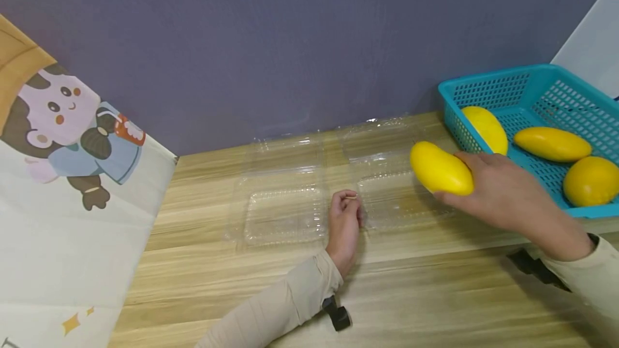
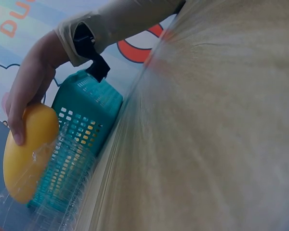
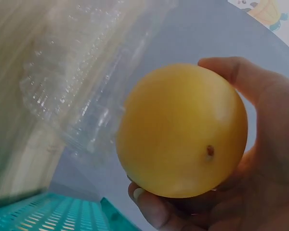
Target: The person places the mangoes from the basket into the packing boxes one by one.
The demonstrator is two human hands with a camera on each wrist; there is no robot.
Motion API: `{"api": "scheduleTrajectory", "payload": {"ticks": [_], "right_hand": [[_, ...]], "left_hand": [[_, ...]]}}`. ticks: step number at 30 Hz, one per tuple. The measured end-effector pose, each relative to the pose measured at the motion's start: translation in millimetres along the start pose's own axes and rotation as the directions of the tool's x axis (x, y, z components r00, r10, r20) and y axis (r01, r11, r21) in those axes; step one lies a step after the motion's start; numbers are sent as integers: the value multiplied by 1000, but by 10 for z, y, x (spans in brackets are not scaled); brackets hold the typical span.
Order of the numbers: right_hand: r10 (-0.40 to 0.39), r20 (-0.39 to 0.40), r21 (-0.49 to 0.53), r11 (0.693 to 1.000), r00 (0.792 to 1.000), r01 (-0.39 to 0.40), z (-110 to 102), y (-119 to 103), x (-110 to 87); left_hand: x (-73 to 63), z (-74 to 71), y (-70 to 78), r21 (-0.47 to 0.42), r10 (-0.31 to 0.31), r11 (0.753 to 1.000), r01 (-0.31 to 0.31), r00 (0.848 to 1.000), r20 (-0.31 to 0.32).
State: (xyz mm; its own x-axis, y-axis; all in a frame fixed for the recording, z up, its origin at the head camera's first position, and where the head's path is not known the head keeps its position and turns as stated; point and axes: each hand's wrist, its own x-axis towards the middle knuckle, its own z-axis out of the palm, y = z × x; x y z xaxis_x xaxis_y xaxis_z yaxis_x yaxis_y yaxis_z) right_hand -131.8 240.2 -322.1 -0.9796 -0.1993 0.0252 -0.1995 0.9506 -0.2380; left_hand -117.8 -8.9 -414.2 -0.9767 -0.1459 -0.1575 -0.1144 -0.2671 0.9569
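Note:
My right hand (image 1: pixel 508 192) grips a yellow mango (image 1: pixel 441 169) above the right-hand clear plastic box, close to the basket's left side. In the right wrist view the mango (image 3: pixel 183 132) shows its stem end, with thumb and fingers curled round it. My left hand (image 1: pixel 344 230) is at the left edge of that open clear plastic box (image 1: pixel 396 216), its curled fingers pinching the rim. Only a sliver of this hand shows in the left wrist view's bottom corner, while the mango (image 2: pixel 29 159) appears behind the transparent plastic.
A second open clear plastic box (image 1: pixel 285 219) lies to the left on the wooden table (image 1: pixel 193 283). On the right stands a teal basket (image 1: pixel 512 77) with several yellow mangoes (image 1: pixel 551 144). A grey-blue wall (image 1: pixel 290 42) rises behind the table.

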Motion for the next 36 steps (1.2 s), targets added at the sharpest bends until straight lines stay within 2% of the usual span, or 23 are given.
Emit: {"api": "scheduleTrajectory", "payload": {"ticks": [26, 36], "right_hand": [[-5, 47, -18, 1000, 999, 6, 245, -82, 51], [-21, 24, -18, 1000, 999, 21, 302, -124, 28]], "left_hand": [[-8, -6, -2, 37, 3, 999, -4, 1000, 18], [-13, -2, -1, 41, 7, 999, -8, 1000, 17]]}}
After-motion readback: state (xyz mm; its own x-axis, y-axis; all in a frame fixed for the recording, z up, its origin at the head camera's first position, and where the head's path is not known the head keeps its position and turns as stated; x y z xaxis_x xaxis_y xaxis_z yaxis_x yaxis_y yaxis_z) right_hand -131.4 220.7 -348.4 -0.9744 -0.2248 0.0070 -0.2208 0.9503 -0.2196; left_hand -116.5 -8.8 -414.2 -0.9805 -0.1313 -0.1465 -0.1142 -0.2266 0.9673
